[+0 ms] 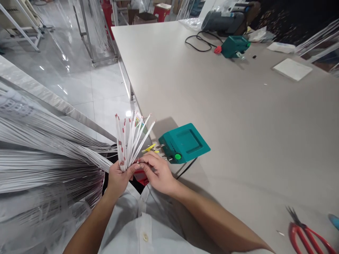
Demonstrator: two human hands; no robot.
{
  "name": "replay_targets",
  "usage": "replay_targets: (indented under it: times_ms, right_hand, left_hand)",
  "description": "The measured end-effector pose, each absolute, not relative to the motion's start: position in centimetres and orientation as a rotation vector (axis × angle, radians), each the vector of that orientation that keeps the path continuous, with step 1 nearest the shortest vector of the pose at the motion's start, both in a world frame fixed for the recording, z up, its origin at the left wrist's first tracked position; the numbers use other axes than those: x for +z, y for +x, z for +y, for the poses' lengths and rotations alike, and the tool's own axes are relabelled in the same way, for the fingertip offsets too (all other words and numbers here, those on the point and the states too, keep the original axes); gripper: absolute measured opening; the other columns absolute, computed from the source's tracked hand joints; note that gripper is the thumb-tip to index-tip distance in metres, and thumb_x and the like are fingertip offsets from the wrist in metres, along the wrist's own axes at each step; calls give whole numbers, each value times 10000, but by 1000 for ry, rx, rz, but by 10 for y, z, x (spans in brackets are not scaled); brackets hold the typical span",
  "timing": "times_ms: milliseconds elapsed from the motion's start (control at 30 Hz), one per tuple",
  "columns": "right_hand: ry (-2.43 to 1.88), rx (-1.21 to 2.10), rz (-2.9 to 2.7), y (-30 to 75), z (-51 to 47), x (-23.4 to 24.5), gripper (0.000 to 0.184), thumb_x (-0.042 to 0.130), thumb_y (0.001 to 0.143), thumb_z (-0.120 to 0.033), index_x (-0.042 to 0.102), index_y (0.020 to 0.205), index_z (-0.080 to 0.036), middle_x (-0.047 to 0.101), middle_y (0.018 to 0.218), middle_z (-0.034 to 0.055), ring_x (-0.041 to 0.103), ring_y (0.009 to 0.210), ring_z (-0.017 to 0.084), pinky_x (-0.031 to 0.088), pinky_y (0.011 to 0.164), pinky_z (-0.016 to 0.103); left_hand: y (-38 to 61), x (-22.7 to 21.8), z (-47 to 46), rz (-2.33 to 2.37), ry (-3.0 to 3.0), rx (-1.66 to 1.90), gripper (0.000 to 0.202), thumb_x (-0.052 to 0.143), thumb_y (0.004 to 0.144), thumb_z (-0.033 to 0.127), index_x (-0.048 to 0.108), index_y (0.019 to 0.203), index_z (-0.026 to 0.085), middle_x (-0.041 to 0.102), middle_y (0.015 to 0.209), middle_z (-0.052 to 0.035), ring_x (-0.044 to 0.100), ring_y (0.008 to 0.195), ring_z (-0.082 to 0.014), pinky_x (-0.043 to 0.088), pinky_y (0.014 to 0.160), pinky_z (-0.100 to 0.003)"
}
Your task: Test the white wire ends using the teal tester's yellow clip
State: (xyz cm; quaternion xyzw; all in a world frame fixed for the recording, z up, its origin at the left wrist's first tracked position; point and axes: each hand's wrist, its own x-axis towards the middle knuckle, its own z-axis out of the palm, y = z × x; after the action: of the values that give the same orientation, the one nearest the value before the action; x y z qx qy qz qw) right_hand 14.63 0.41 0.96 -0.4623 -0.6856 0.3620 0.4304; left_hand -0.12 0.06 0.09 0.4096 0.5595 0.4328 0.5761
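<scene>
A fanned bundle of thin white wires [131, 144] with reddish, copper-like tips stands up out of my left hand [118, 179], whose fingers are wrapped round it. My right hand [160, 174] is closed in a pinch beside the left thumb, at what looks like the end of a single wire; the fingers partly hide it. Just beyond the right hand sits a green box-shaped device [182, 141] with a green button and metal terminals at the table's edge. A yellow clip [149, 148] is at its terminals. Something red shows below the hands.
Long bundles of white wires [53, 141] hang at my left. Red-handled scissors [304, 231] lie on the table [238, 123] at near right. Farther back are a second green device [234, 46] with a black cord, a grey motor [222, 22] and a white pad [292, 69].
</scene>
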Motion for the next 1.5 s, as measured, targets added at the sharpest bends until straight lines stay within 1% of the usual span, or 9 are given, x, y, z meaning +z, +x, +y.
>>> replay_targets:
  times_ms: [200,367,700,833,967,1133,1233,1367,1500]
  right_hand:
    - [-1190,927,-1590,145,7,12,66,562,781,-239,605,778,-189,573,695,34,528,623,140,426,533,258]
    - [-1221,888,-1589,144,7,14,147,525,794,-210,582,661,-191,552,624,13,505,574,122,414,542,249]
    - [-1181,858,-1655,148,9,14,146,478,809,-183,559,688,-192,539,648,22,505,621,139,419,565,266]
    - [-1188,863,-1580,151,10,16,73,511,791,-198,583,793,-189,558,696,27,512,611,128,433,549,255]
    - [-1131,1007,-1572,152,10,20,220,622,732,-262,595,938,-189,578,850,57,498,544,93,426,460,222]
    - [-1041,1129,-1607,152,12,23,69,595,762,-213,632,716,-177,615,755,54,555,646,132,462,558,252]
    - [-952,1288,-1507,151,14,22,107,590,772,-224,641,689,-180,628,737,46,580,730,150,488,666,287]
    - [-900,1564,-1162,141,10,15,135,615,759,-301,654,719,-178,606,780,25,512,516,76,446,450,208]
    - [-813,1733,-780,126,3,6,157,663,722,-328,667,725,-172,579,641,-9,454,437,47,383,405,179]
  left_hand:
    - [-4,-1,-2,1349,914,1009,193,733,605,283,631,664,130,470,423,58,370,384,-67,306,370,-199]
    - [-2,3,-1,1344,973,946,174,741,585,266,668,664,128,486,439,46,365,399,-69,305,381,-204]
    - [-3,2,-4,1372,865,979,198,727,605,292,680,701,125,446,398,59,336,370,-54,277,353,-186]
    - [-7,2,-5,1351,900,990,189,707,634,300,688,726,136,547,470,19,363,378,-63,277,351,-194]
    - [-7,10,-4,1325,981,960,130,714,627,247,693,706,145,542,467,17,440,423,-96,343,396,-210]
    - [-8,14,-3,1251,1053,920,114,735,589,178,691,690,150,614,591,-8,540,571,-142,438,530,-240]
    - [-11,7,-6,1236,934,918,114,705,636,231,675,702,143,613,578,-10,475,467,-98,376,428,-213]
    - [-10,4,-6,1179,724,1011,145,716,610,246,649,683,140,561,492,19,364,365,-46,252,341,-175]
    - [-1,11,-3,1140,581,1110,172,741,545,227,625,634,136,548,484,24,378,357,-42,258,321,-160]
